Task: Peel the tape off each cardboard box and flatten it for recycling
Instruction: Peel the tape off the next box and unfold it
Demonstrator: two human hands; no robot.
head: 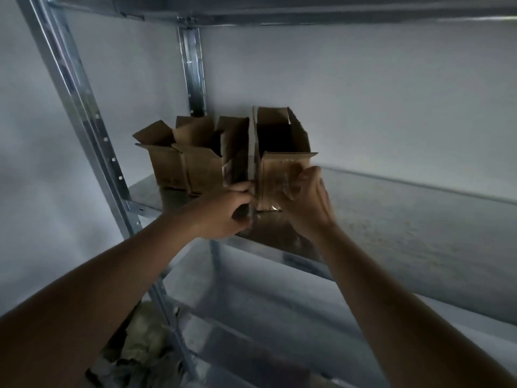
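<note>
Hands (268,203) on open, taped box (282,152)

Single head cam – close, angled fwd and slightly up at metal shelf (391,208) – both forearms in frame

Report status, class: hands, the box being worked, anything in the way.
Left hand grips the right box at its near left corner. Right hand blurred, at its front face. Box upright, flaps open. Two open boxes crowd its left.
</note>
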